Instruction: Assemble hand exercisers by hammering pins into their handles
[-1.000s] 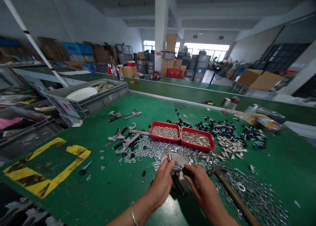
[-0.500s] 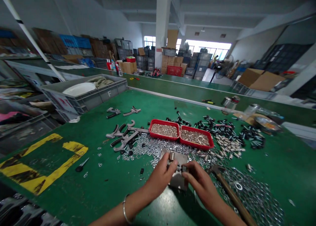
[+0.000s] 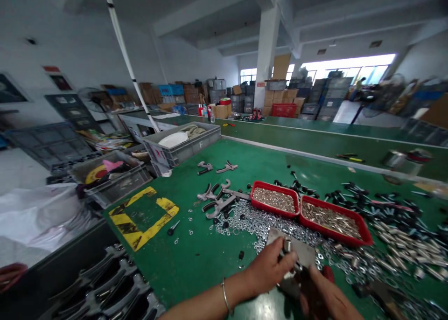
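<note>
My left hand (image 3: 268, 268) is closed, thumb and fingers pinching at a small metal part over a flat metal plate (image 3: 304, 251). A short ribbed metal cylinder (image 3: 287, 245) stands upright by its fingertips. Just to the right, my right hand (image 3: 331, 294) is smeared by motion. Its fingers are wrapped round a dark object (image 3: 310, 287) whose kind I cannot make out; a red piece (image 3: 328, 273) shows beside it. Past the plate are two red trays, one (image 3: 275, 199) filled with small metal bits and the other (image 3: 334, 219) with longer metal pins.
Loose washers (image 3: 241, 221) spread around the plate. Silver clamp-like parts (image 3: 219, 203) lie to the left. Black-headed bolts (image 3: 381, 201) and metal sleeves (image 3: 409, 245) cover the right side, near a blurred hammer (image 3: 381, 294). A grey crate (image 3: 182, 145) stands at the back left.
The view has turned left, showing more crates and a bin of parts. My right hand has shifted lower, now holding a dark object. My left hand stays at the plate.
</note>
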{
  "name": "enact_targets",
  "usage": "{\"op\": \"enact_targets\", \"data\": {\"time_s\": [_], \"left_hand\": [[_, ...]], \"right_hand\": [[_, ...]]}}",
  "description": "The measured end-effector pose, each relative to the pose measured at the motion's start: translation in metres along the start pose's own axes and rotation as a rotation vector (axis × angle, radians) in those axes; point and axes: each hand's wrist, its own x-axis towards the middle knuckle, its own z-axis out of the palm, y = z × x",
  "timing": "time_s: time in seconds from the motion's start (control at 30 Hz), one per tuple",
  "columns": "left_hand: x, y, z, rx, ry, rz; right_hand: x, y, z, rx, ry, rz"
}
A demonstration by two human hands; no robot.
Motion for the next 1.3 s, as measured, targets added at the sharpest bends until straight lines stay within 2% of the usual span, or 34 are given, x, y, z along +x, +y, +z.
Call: {"op": "enact_targets", "data": {"time_s": [0.1, 0.13, 0.17, 0.27, 0.3, 0.33, 0.43, 0.47, 0.5, 0.6, 0.63, 0.67, 0.73, 0.77, 0.8, 0.83, 0.9, 0.93, 1.0, 1.07, 1.1, 1.17, 1.23, 1.27, 1.3], "left_hand": [[-0.004, -0.003, -0.001, -0.070, 0.038, -0.072], [-0.007, -0.002, -0.001, -0.061, 0.035, -0.070], [-0.009, -0.002, -0.002, -0.030, 0.031, -0.053], [-0.012, -0.002, -0.005, 0.126, -0.019, 0.036], [-0.010, -0.003, -0.006, 0.164, -0.029, 0.050], [-0.006, -0.004, -0.006, 0.179, -0.023, 0.045], [0.012, -0.007, -0.003, 0.068, 0.015, -0.047], [0.018, -0.008, -0.002, 0.019, 0.025, -0.057], [0.025, -0.009, 0.000, -0.008, 0.032, -0.033], [0.036, -0.014, 0.007, 0.073, 0.051, 0.176], [0.038, -0.017, 0.009, 0.121, 0.061, 0.224], [0.038, -0.020, 0.012, 0.155, 0.067, 0.231], [0.038, -0.024, 0.016, 0.163, 0.087, 0.148], [0.038, -0.025, 0.018, 0.151, 0.104, 0.110], [0.039, -0.025, 0.020, 0.142, 0.113, 0.100], [0.039, -0.024, 0.021, 0.143, 0.111, 0.122], [0.042, -0.022, 0.022, 0.179, 0.073, 0.229], [0.043, -0.021, 0.023, 0.201, 0.055, 0.273], [0.047, -0.023, 0.026, 0.227, 0.056, 0.270], [0.049, -0.027, 0.030, 0.220, 0.120, 0.183], [0.049, -0.029, 0.031, 0.216, 0.160, 0.147], [0.047, -0.033, 0.033, 0.227, 0.181, 0.159], [0.042, -0.034, 0.033, 0.254, 0.115, 0.266], [0.040, -0.034, 0.033, 0.265, 0.068, 0.313], [0.037, -0.034, 0.033, 0.268, 0.037, 0.331]], "right_hand": [[0.000, -0.004, 0.001, -0.361, 0.167, -0.252], [-0.001, -0.005, 0.004, -0.418, 0.160, -0.277], [-0.002, -0.004, 0.008, -0.399, 0.103, -0.235], [-0.002, 0.002, 0.017, -0.116, -0.231, 0.115], [-0.001, 0.003, 0.018, -0.076, -0.279, 0.169], [0.001, 0.003, 0.017, -0.106, -0.255, 0.147], [0.010, -0.005, 0.007, -0.394, 0.088, -0.168], [0.013, -0.009, 0.003, -0.421, 0.161, -0.221], [0.016, -0.012, -0.001, -0.382, 0.162, -0.203], [0.022, -0.016, -0.009, -0.155, -0.100, 0.041], [0.022, -0.015, -0.011, -0.157, -0.128, 0.055], [0.023, -0.014, -0.012, -0.212, -0.089, 0.011], [0.023, -0.009, -0.014, -0.349, 0.086, -0.142], [0.023, -0.006, -0.015, -0.354, 0.144, -0.172], [0.024, -0.004, -0.016, -0.305, 0.126, -0.138], [0.026, -0.002, -0.017, -0.216, 0.039, -0.052], [0.029, 0.000, -0.019, -0.082, -0.161, 0.108], [0.030, -0.001, -0.021, -0.085, -0.198, 0.117], [0.032, -0.004, -0.024, -0.194, -0.102, 0.000], [0.033, -0.006, -0.026, -0.281, 0.073, -0.140], [0.033, -0.005, -0.027, -0.264, 0.098, -0.148], [0.031, -0.002, -0.026, -0.171, 0.031, -0.076], [0.029, 0.003, -0.024, -0.043, -0.137, 0.042], [0.027, 0.005, -0.023, -0.016, -0.184, 0.065], [0.025, 0.008, -0.022, -0.028, -0.172, 0.049]]}}
